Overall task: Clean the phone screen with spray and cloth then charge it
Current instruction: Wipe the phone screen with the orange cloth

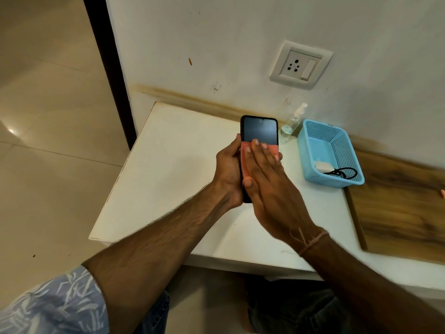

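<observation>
My left hand [227, 169] grips a black phone [260, 130] from its left side, holding it above the white table [168, 179] with the dark screen facing me. My right hand [267, 179] lies flat over the lower screen, fingers straight, pressing a small orange-pink cloth [246, 153] against the glass. The cloth covers the middle of the screen; the phone's lower part is hidden under my hands. A clear spray bottle [292, 124] with a white nozzle stands by the wall just right of the phone.
A blue mesh basket [342, 143] at the right holds a white charger plug [322, 166] and a black cable [344, 172]. A wall socket with a switch [301, 65] sits above. A wooden board [404, 201] lies at the far right. Tiled floor is left.
</observation>
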`<action>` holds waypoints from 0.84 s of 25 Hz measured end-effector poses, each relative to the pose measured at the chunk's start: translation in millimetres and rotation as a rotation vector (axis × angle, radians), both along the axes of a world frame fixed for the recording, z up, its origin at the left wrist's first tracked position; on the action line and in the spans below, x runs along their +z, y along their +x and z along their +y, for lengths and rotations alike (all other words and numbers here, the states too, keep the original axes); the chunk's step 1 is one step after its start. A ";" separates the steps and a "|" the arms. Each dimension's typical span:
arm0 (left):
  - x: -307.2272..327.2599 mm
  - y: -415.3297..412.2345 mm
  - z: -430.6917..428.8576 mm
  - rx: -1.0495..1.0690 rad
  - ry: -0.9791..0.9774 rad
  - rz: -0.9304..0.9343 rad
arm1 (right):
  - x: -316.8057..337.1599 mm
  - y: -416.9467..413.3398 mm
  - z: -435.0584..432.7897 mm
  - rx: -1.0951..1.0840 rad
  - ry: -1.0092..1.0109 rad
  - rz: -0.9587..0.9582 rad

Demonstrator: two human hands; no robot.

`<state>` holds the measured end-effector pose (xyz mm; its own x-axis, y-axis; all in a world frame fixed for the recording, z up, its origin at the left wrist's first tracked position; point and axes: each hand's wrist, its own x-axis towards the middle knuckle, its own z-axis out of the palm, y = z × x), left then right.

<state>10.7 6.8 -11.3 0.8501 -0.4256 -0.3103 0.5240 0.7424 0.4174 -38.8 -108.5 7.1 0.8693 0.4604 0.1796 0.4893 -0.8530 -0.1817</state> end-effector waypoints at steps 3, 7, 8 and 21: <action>-0.2 -1.3 -3.6 0.016 0.091 -0.028 | 20.4 35.7 -9.5 -0.133 0.118 -0.082; 6.1 -6.4 -3.4 -0.071 0.061 -0.063 | 49.3 80.1 -9.9 -0.317 0.526 0.136; 7.0 -6.5 -1.3 -0.091 0.046 -0.081 | 56.3 85.7 -14.9 -0.305 0.610 0.206; 13.3 -10.1 0.7 -0.208 0.139 -0.183 | 90.4 110.2 -32.0 0.026 0.367 0.482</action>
<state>0.5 7.5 2.0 0.7961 -0.5608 -0.2276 0.5659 0.5564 0.6084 71.5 -140.6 97.5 0.8816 0.4650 -0.0807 0.2985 -0.6819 -0.6678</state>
